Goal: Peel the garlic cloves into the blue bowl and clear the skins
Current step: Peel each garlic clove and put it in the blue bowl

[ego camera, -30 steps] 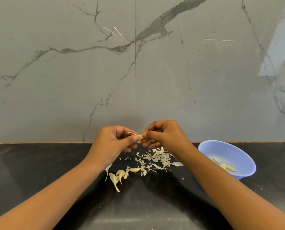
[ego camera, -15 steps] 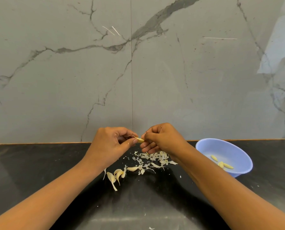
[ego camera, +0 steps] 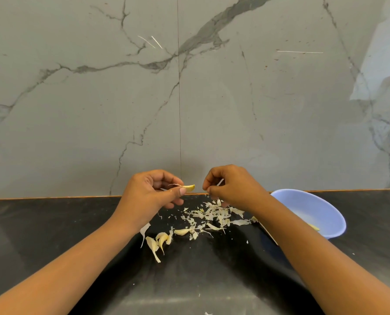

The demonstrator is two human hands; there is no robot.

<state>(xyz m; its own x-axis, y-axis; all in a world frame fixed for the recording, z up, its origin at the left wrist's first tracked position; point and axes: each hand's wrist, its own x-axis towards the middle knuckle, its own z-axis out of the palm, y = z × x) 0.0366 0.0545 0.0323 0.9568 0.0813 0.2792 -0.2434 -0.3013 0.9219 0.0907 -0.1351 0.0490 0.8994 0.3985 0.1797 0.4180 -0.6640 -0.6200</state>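
- The fingers (ego camera: 178, 191) of the left hand (ego camera: 150, 196) are curled in. Thumb and forefinger pinch a garlic clove (ego camera: 190, 188), whose yellow tip pokes out toward the right; a thin wisp trails off its other end.
- The right hand (ego camera: 232, 187) is curled too and pinches a thin pale strip of skin (ego camera: 220, 182). It is just beside the clove but apart from it, with a small gap between them.
- Both hands are raised above the table (ego camera: 53, 235), over the middle of its back edge, where it meets the marble wall (ego camera: 235, 110).
- The blue bowl (ego camera: 325, 212) sits to the right, near the back edge, partly hidden by the right forearm. One peeled clove (ego camera: 314, 227) shows inside; the arm hides much of the rest.
- Loose skins (ego camera: 212, 214) lie scattered on the table under the right hand, not far from the back edge.
- A few unpeeled cloves (ego camera: 160, 241) lie together just left of that litter, below the left wrist, with another pale clove at its near fringe.
- The job looks roughly midway. Some garlic is already in the bowl, and the clove in hand seems nearly bare, needing only its last wisp off before it goes in.
- The cloves on the table remain to be peeled, and none of the skins has been cleared.
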